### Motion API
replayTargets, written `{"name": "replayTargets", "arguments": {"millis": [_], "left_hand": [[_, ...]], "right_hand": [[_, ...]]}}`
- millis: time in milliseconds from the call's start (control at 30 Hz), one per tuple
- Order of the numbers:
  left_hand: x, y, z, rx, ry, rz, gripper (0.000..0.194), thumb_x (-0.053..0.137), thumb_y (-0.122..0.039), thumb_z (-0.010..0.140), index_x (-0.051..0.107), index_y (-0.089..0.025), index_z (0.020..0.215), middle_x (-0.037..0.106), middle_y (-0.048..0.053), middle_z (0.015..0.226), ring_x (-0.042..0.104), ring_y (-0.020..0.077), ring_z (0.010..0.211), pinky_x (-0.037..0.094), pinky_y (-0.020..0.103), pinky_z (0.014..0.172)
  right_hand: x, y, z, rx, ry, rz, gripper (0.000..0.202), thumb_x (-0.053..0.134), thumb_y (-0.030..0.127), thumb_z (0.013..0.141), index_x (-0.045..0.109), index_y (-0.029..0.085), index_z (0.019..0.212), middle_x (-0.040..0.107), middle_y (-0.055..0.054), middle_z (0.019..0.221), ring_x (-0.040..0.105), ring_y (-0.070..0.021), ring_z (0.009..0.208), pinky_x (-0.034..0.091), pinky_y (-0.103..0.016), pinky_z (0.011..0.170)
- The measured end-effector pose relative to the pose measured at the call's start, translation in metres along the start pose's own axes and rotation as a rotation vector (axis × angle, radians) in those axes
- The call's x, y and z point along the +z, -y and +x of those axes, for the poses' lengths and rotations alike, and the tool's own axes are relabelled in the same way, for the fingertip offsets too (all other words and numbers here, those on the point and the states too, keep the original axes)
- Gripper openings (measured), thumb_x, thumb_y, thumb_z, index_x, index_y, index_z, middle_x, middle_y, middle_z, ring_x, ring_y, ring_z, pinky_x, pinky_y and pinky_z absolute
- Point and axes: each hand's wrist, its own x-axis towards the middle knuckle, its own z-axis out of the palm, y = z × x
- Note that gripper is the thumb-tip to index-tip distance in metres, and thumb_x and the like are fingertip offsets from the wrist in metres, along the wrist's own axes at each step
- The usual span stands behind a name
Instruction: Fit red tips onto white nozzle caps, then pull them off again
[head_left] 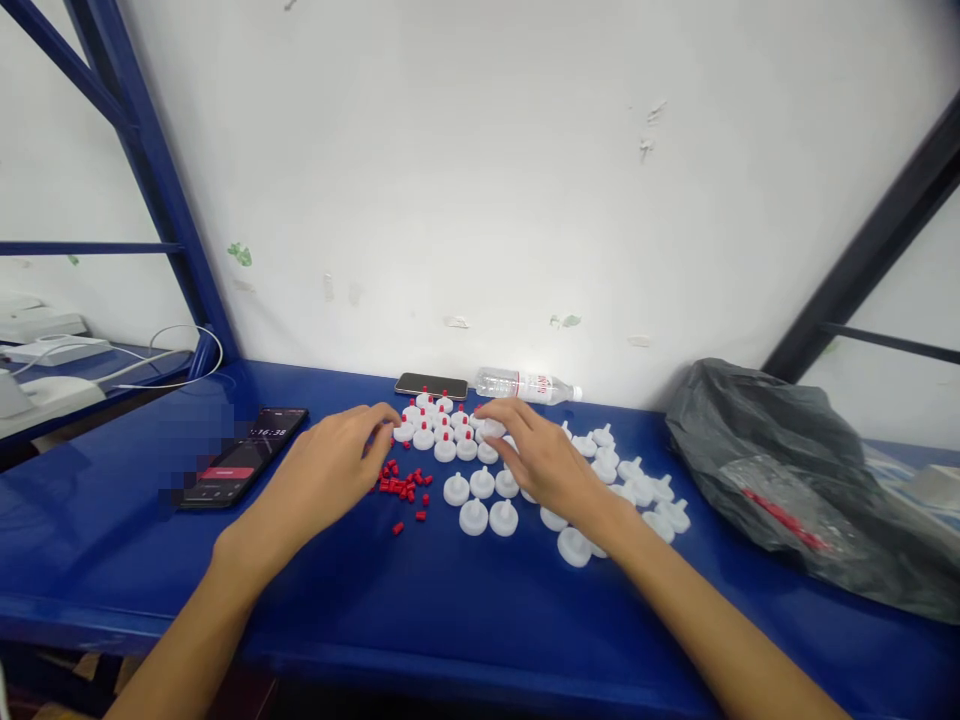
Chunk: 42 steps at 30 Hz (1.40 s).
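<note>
My right hand (536, 455) pinches a white cap (491, 428) between thumb and fingers, above several other white caps. My left hand (349, 450) is curled at the left side of the capped group, thumb and index finger bent toward each other; whatever lies between the fingertips is too small to make out. Several white caps with red tips (424, 437) stand upright behind and between the hands. Loose red pieces (397, 485) are scattered just right of my left hand. White caps without red tips (503, 517) stand in front and spread to the right, partly hidden by my right forearm.
A phone showing a timer (244, 460) lies at the left on the blue table (420, 610). Another phone (431, 385) and a clear bottle (525, 386) lie by the wall. At the right is a dark plastic bag (712, 430) with a clear packet of red pieces (787, 515).
</note>
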Motion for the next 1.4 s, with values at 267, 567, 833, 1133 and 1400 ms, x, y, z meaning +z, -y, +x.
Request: {"name": "replayTargets", "arguments": {"millis": [267, 567, 833, 1133, 1400], "left_hand": [[0.003, -0.043, -0.019, 0.135, 0.031, -0.158, 0.030, 0.049, -0.050, 0.101, 0.063, -0.026, 0.112, 0.074, 0.000, 0.082, 0.067, 0.0203, 0.071, 0.039, 0.030, 0.062], [0.017, -0.049, -0.018, 0.260, 0.040, 0.050, 0.039, 0.026, -0.036, 0.108, 0.061, -0.023, 0.099, 0.070, 0.007, 0.095, 0.065, 0.0218, 0.083, 0.040, 0.030, 0.063], [-0.001, -0.047, -0.023, -0.001, -0.113, -0.331, 0.054, 0.024, -0.047, 0.105, 0.045, -0.022, 0.062, 0.053, -0.002, 0.057, 0.048, 0.0154, 0.055, 0.034, 0.030, 0.056], [-0.026, 0.037, -0.002, -0.296, 0.047, -0.036, 0.042, 0.036, -0.046, 0.098, 0.069, -0.023, 0.085, 0.075, 0.006, 0.085, 0.068, 0.0261, 0.083, 0.045, 0.034, 0.073], [0.013, 0.061, -0.005, -0.164, 0.212, 0.122, 0.034, 0.046, -0.022, 0.089, 0.075, -0.021, 0.106, 0.076, 0.013, 0.110, 0.071, 0.0321, 0.099, 0.049, 0.038, 0.079]], "right_hand": [[0.003, 0.030, -0.007, -0.175, 0.023, -0.059, 0.079, 0.039, -0.002, 0.095, 0.014, 0.033, 0.162, 0.053, -0.010, 0.143, 0.059, -0.0238, 0.127, 0.059, -0.041, 0.100], [0.004, 0.032, -0.004, -0.246, -0.066, -0.072, 0.064, 0.051, 0.020, 0.104, 0.024, 0.020, 0.162, 0.071, -0.013, 0.125, 0.069, -0.0252, 0.110, 0.058, -0.041, 0.094], [-0.015, 0.016, -0.002, -0.265, -0.129, -0.218, 0.054, 0.044, 0.013, 0.105, 0.038, 0.030, 0.156, 0.068, -0.003, 0.138, 0.072, -0.0188, 0.105, 0.046, -0.043, 0.107], [-0.037, -0.035, 0.021, 0.319, -0.266, -0.132, 0.019, 0.057, 0.036, 0.099, 0.069, 0.023, 0.108, 0.077, -0.006, 0.103, 0.071, -0.0265, 0.091, 0.052, -0.039, 0.083], [-0.001, -0.064, 0.050, 0.256, 0.011, -0.163, 0.021, 0.059, 0.035, 0.099, 0.075, 0.022, 0.100, 0.074, -0.007, 0.105, 0.067, -0.0246, 0.098, 0.049, -0.037, 0.087]]}}
